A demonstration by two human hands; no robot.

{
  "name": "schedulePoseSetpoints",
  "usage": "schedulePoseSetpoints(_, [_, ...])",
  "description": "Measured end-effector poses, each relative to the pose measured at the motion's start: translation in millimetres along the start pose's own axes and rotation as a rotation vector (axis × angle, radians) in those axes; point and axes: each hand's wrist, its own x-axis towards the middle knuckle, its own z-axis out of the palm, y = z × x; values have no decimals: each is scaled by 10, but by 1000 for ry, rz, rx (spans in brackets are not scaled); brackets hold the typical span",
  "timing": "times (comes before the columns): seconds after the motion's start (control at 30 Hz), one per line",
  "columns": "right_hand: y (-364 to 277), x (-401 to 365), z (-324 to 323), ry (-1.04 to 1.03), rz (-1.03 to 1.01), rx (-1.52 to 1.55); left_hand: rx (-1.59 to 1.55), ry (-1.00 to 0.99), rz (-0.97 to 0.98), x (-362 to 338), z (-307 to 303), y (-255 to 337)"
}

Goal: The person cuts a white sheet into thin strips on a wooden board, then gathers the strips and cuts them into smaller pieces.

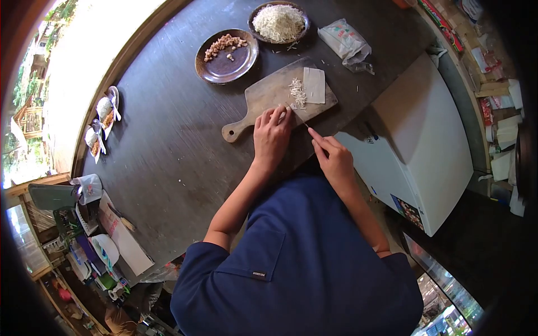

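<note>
My right hand [334, 155] grips a knife [301, 117], its thin blade pointing up and left across the front edge of a wooden cutting board [258, 95]. With bent fingers, my left hand [273, 130] presses down on the board beside the blade. A small pale piece is at its fingertips, mostly hidden. Just beyond them lies a loose pile of thin pale strips [297, 93]. A flat cream-coloured slab [314, 85] rests at the board's right end.
Behind the board stand a brown plate [224, 71] with diced brown pieces, a bowl heaped with pale shreds [278, 23] and a plastic-wrapped package [343, 40]. Two small servings with spoons [105, 112] sit at the left edge. A white chest freezer [414, 140] adjoins the table's right side.
</note>
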Motion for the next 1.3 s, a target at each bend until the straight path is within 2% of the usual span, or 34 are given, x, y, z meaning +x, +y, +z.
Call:
schedulePoseSetpoints(0.33, [8, -5, -19, -17, -87, 7, -22, 54, -41, -12, 12, 14])
schedulePoseSetpoints(0.53, [-147, 148, -79, -98, 57, 78, -22, 59, -79, -14, 8, 77])
schedulePoseSetpoints(0.67, [-14, 21, -47, -47, -30, 29, -26, 62, -66, -21, 21, 42])
schedulePoseSetpoints(0.93, [-70, 94, -123, -131, 57, 71, -46, 76, -85, -49, 34, 41])
schedulePoseSetpoints(1.03, [-34, 30, -70, -114, 7, 58, -85, 92, -91, -53, 36, 52])
schedulePoseSetpoints(1.1, [-50, 35, -75, -159, 67, 14, -67, 57, -94, -64, 29, 68])
schedulePoseSetpoints(1.3, [-57, 5, -120, -138, 37, 70, -28, 108, -100, -93, 97, 74])
